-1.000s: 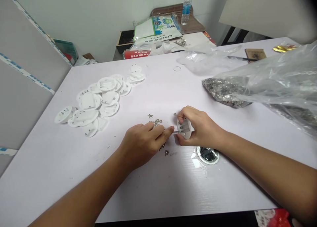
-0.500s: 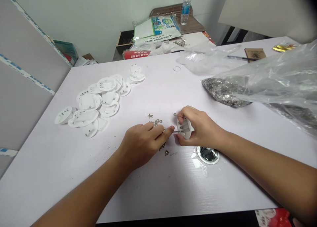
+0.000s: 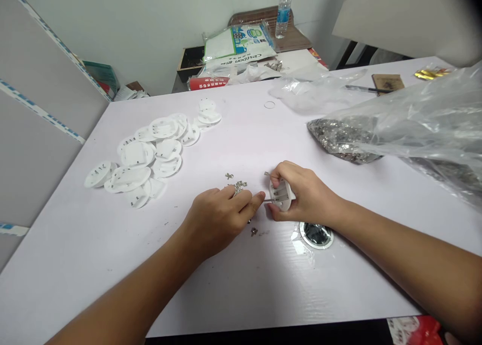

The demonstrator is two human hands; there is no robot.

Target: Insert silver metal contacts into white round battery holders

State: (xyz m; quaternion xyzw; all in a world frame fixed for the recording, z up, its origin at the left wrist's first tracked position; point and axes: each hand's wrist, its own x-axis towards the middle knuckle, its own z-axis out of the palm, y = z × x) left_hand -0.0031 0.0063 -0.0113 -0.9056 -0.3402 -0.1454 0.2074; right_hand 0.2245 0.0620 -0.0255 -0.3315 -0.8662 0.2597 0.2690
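Between the fingers and thumb of my right hand [image 3: 307, 192] a round white plastic housing [image 3: 284, 203] is held on edge, its slotted inner side facing left. My left hand [image 3: 222, 214] is closed around a thin metal tool [image 3: 268, 200], whose shaft points right and reaches into the housing. The tool's handle is hidden in the palm, so its exact kind does not show. Several small metal clips [image 3: 241, 184] lie on the table just beyond my left hand, partly covered by it. Another metal clip [image 3: 254, 231] rests nearer to me.
Several white round housings [image 3: 135, 154] form a loose pile on the left of the white table [image 3: 211, 295]. A clear plastic bag of metal parts [image 3: 346, 139] lies at the right. Below my right hand is a round dark disc [image 3: 317, 235]. A water bottle [image 3: 283, 16] stands at the back.
Both hands keep nearly the same position, with the tool still inside the housing. The view has shifted very slightly.
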